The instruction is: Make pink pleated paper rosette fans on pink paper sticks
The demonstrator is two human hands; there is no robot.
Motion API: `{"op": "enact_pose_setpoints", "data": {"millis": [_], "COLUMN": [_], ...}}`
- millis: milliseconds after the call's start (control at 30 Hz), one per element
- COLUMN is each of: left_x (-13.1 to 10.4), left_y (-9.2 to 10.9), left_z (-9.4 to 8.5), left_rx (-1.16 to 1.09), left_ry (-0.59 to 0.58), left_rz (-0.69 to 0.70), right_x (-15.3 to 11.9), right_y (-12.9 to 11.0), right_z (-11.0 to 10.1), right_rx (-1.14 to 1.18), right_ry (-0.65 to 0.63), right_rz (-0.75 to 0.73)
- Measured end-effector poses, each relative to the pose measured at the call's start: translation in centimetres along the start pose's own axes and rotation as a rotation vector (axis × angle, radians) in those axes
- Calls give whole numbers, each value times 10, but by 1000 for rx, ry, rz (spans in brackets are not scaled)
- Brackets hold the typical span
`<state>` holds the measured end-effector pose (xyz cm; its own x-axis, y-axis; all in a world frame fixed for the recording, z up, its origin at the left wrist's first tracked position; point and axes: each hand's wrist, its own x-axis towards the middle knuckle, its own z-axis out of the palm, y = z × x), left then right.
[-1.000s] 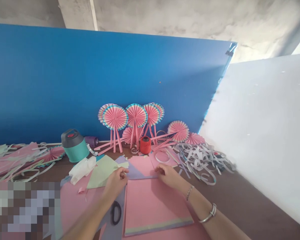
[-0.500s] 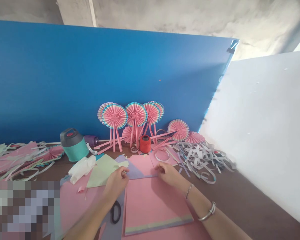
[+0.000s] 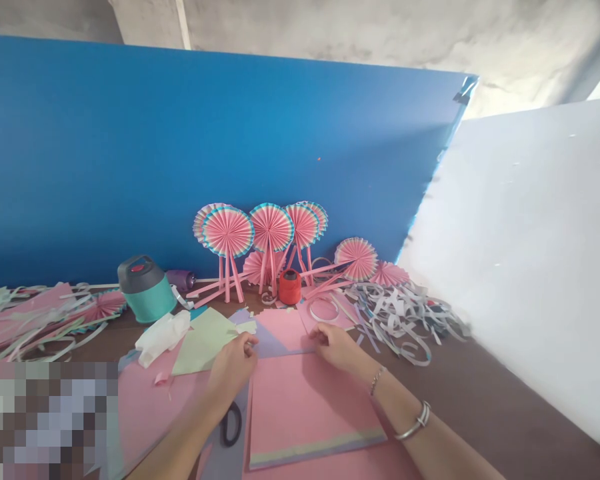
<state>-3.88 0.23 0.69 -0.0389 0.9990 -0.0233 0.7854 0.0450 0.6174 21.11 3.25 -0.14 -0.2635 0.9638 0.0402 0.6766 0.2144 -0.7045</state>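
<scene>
Near the upper left corner of a layered pink paper sheet (image 3: 313,407), my left hand (image 3: 236,363) is closed, its fingers curled together. My right hand (image 3: 335,343) pinches by the sheet's far edge, thumb and fingertips together; anything thin between the fingers of either hand is too small to make out. Green and lilac bands show along the sheet's near edge. Just beyond the sheet, a lilac paper (image 3: 270,343) spans the space between both hands. A black scissors handle (image 3: 231,424) lies left of the sheet, beside my left forearm.
Pleated paper fans (image 3: 228,231) on pink sticks lean against the blue panel (image 3: 260,127). A red container (image 3: 290,288) and a teal jar (image 3: 149,293) stand at the back. Curled paper strips (image 3: 405,320) pile up right. Green paper (image 3: 204,343) and white tissue (image 3: 163,337) lie left.
My hands hold nearly the same pose and place. The view has shifted very slightly; the papers and fans have not visibly moved.
</scene>
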Motion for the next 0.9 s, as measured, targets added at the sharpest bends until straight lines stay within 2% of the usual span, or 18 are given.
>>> {"op": "enact_pose_setpoints", "data": {"millis": [900], "left_x": [-3], "left_y": [6], "left_z": [-3], "left_rx": [63], "left_ry": [-21], "left_rz": [-36], "right_x": [0], "right_y": [2], "right_z": [2], "right_rx": [-32], "right_ry": [4], "right_rz": [4]}}
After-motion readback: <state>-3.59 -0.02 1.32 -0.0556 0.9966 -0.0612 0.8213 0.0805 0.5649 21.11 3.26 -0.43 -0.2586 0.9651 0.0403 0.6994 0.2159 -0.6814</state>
